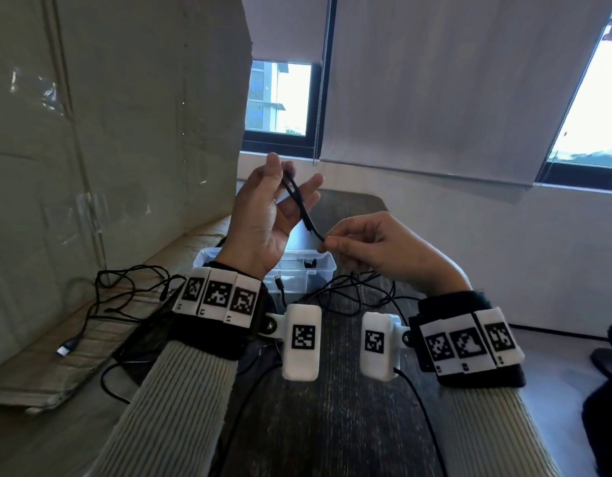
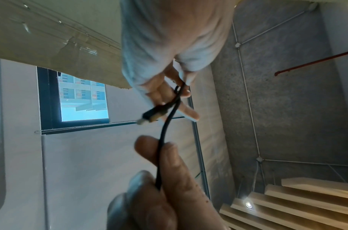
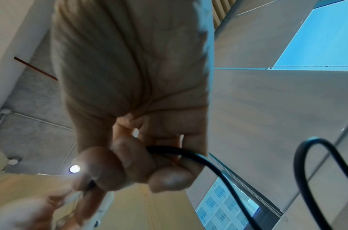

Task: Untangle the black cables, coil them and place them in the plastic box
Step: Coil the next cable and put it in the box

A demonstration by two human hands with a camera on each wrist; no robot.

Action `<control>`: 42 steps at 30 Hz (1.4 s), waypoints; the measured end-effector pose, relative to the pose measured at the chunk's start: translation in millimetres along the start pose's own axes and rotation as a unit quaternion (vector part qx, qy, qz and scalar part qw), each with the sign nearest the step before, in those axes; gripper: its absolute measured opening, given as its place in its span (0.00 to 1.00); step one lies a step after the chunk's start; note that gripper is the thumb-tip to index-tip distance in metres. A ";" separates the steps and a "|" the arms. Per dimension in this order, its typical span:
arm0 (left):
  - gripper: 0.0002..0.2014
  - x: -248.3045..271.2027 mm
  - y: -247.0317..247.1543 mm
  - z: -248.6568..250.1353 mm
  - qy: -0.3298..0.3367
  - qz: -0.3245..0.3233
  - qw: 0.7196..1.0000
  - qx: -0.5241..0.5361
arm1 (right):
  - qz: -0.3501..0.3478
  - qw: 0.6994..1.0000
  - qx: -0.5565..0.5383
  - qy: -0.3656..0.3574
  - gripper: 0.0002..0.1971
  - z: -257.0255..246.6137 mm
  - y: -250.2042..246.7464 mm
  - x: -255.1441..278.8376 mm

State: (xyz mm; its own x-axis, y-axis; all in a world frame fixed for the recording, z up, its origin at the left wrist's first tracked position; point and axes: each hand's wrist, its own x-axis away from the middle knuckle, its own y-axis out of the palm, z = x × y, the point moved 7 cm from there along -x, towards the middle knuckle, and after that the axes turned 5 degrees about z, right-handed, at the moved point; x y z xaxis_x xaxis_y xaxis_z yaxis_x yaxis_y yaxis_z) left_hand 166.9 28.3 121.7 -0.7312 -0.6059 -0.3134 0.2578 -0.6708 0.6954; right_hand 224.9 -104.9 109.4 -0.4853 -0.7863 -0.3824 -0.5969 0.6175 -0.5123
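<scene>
Above the table my left hand [image 1: 282, 166] is raised palm-up, pinching the top of a doubled loop of black cable [image 1: 299, 204] between thumb and forefinger, its other fingers spread. My right hand [image 1: 328, 243] pinches the same cable lower down. In the left wrist view my left hand [image 2: 179, 87] holds the loop, a plug [image 2: 149, 117] sticks out beside it, and the right fingers [image 2: 169, 157] grip the cable [image 2: 165, 129] below. The right wrist view shows the cable [image 3: 208, 165] leaving my curled right hand [image 3: 110, 175]. Behind the hands stands the clear plastic box [image 1: 323, 270].
More black cables lie tangled on the dark table [image 1: 332, 425] in front of the box [image 1: 359, 287] and on the flattened cardboard [image 1: 91, 342] at left, one ending in a USB plug [image 1: 67, 347]. A tall cardboard sheet [image 1: 125, 132] stands at left.
</scene>
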 end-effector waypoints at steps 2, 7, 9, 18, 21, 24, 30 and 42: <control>0.10 0.4 -3.6 -0.1 0.002 0.022 1.000 0.017 | -0.002 1.000 -0.005 -0.009 0.07 -3.3 0.0 0.3; 0.08 1.7 -4.1 1.3 0.013 0.048 0.999 -0.005 | 0.002 0.999 0.030 -0.012 0.06 -2.2 2.9 -2.4; 0.08 1.9 -2.7 4.2 0.019 0.040 0.999 -0.017 | -0.012 0.999 0.037 0.002 0.08 -0.8 7.0 -2.3; 0.07 9.2 12.3 -3.6 0.021 0.010 1.000 0.002 | 0.053 0.999 -0.007 -0.006 0.18 -20.9 15.6 -7.1; 0.06 9.4 16.7 -5.9 0.030 -0.011 0.999 -0.004 | 0.065 0.997 0.031 -0.010 0.14 -18.8 17.1 -8.2; 0.06 9.1 17.9 -7.0 0.034 -0.026 0.999 -0.003 | 0.075 0.996 0.048 -0.017 0.12 -16.0 14.2 -10.2; 0.20 10.9 22.6 -13.6 0.027 -0.070 0.991 -0.111 | 0.117 0.985 0.119 -0.047 0.12 -19.1 6.4 -9.5; 0.22 12.5 18.6 -2.7 0.053 -0.096 0.981 -0.160 | -0.007 1.000 0.012 0.007 0.06 -13.0 32.3 -8.7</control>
State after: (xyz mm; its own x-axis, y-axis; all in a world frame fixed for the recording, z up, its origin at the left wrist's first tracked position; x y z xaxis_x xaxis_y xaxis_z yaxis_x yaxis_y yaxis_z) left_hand 164.3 7.1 129.0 -0.7204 -0.4845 -0.4963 0.3187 -0.8668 0.3834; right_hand 201.6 -77.8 106.2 -0.4865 -0.7944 -0.3636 -0.5884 0.6056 -0.5357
